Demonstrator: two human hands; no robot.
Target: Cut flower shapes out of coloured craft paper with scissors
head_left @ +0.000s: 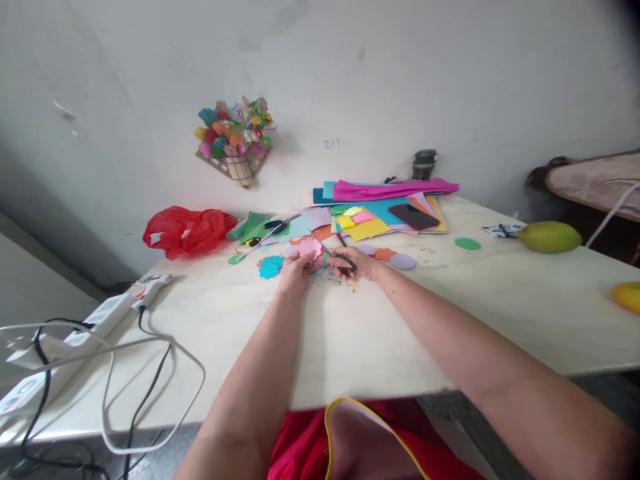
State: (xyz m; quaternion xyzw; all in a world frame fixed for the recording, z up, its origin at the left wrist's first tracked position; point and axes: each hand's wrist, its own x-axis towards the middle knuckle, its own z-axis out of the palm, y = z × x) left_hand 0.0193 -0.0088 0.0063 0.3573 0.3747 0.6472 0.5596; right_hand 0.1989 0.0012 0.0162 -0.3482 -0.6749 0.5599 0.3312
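From here I have the left hand (296,270) pinching the scalloped pink paper (311,249), seemingly to steady its edge for the scissors (346,259) gripped in the right hand (361,263), just beside it.

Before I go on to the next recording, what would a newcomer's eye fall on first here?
Probably the bright bouquet of flowers on the wall, then the crumpled red bag below it at the back left of the table. Near the middle, the left hand holds a pink scalloped paper and the right hand a pair of scissors. A green-yellow fruit stands out toward the right.
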